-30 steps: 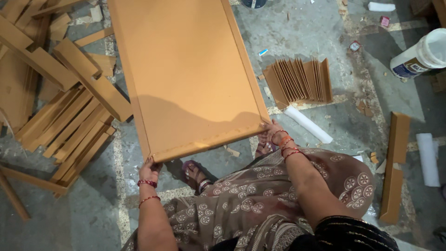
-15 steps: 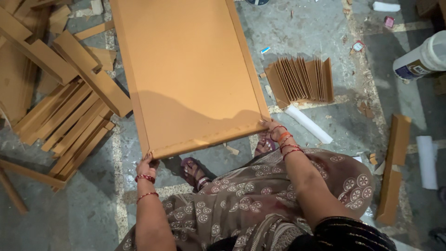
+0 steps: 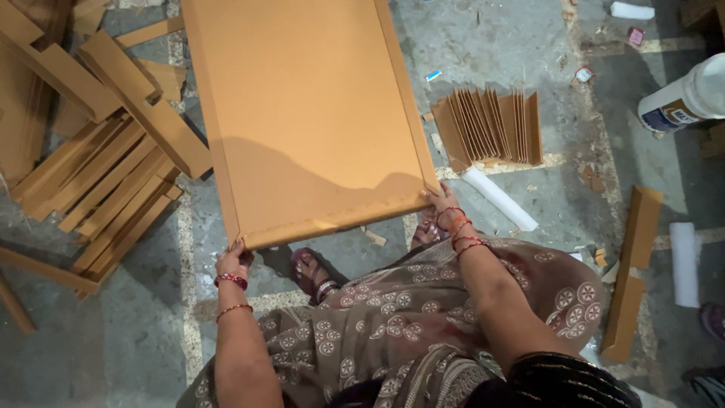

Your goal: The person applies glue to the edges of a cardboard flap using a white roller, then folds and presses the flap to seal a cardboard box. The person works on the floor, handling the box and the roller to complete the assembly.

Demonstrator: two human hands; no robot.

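Observation:
A large flat brown cardboard panel [image 3: 302, 113] with raised edge strips lies tilted over the grey floor in front of me. My left hand [image 3: 234, 261] grips its near left corner from below. My right hand [image 3: 440, 202] holds the near right corner, fingers on the edge strip. Both wrists wear red bangles. My feet in sandals [image 3: 313, 272] show under the panel's near edge, above my patterned brown garment [image 3: 393, 317].
Long cardboard angle strips [image 3: 106, 174] are piled at left. A fanned stack of small cardboard pieces [image 3: 491, 125] lies at right, with a white tube [image 3: 498, 198], a white plastic bottle [image 3: 683, 98], another cardboard strip [image 3: 630, 272] and a white roll [image 3: 685, 261].
The panel and both hands have stayed nearly in place; the view has shifted slightly, and my left hand sits a little closer under the corner.

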